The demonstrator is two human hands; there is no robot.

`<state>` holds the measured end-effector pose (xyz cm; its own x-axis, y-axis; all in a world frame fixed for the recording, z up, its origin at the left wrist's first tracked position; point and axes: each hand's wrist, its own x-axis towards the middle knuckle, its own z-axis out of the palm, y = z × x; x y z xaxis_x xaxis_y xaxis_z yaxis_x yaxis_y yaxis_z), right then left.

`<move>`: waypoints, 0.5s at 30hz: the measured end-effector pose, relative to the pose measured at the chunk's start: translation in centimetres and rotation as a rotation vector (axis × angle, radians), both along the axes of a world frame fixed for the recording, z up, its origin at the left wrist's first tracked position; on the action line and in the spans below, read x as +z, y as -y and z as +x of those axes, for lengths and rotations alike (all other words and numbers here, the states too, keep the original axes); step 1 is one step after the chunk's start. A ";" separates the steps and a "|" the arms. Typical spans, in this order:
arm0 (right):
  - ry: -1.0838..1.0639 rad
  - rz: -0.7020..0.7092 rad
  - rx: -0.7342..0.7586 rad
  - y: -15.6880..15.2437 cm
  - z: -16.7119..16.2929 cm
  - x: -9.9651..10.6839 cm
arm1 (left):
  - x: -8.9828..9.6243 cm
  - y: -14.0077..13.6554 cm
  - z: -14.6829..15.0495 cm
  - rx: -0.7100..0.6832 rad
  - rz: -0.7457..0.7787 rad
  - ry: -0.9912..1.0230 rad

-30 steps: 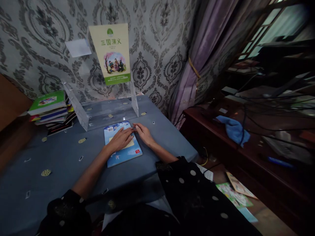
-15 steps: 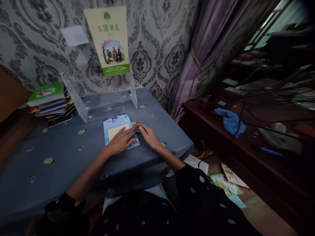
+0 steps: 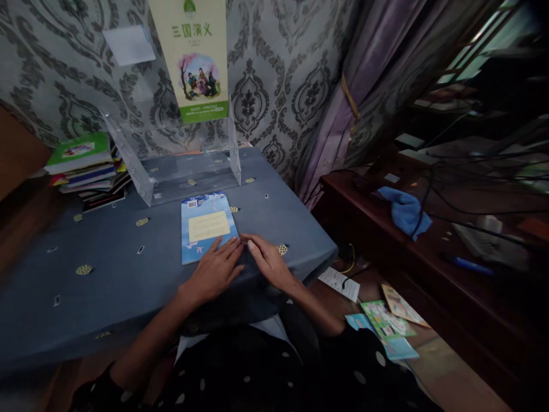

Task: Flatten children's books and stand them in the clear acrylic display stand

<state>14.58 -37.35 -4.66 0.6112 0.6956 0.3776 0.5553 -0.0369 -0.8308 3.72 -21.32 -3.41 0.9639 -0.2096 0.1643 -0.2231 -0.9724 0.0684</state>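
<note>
A blue book [image 3: 186, 232] with a pale yellow text panel lies flat on the cloth-covered table [image 3: 163, 286]. My left hand [image 3: 218, 266] rests palm down over the book's lower right corner, its fingers stretched out. To the right of the book is my right hand [image 3: 268, 262], fingers extended, their tips close to or touching the left fingertips. No object shows in either hand. Behind the book stands a clear acrylic stand [image 3: 197, 191]. Part of the book's lower right corner is hidden under my left hand.
A stack of books [image 3: 81, 157] sits at the back left. A yellow-green book [image 3: 201, 74] appears upright above the stand, against the patterned wall. On the right, a dark wooden cabinet [image 3: 364, 217] bears a blue cloth [image 3: 405, 212] and cables. Papers and booklets [image 3: 386, 320] lie on the floor.
Both hands have drawn back toward me, uncovering more of the blue book and its yellow panel. The camera view has shifted slightly.
</note>
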 end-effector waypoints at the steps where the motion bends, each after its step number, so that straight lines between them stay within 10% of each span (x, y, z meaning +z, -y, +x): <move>1: 0.024 -0.010 0.000 0.1 -0.1 -0.1 | -0.3 0.4 -0.2 0.015 0.018 0.008; 15: 0.332 -0.100 0.022 0.0 -0.4 -1.2 | -1.7 1.1 -4.0 0.182 0.034 0.138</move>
<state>14.21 -37.35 -5.88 0.4505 0.7509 0.4829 0.7964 -0.0935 -0.5975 -0.33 -22.39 -5.10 0.9553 -0.0418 0.2928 -0.0485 -0.9987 0.0158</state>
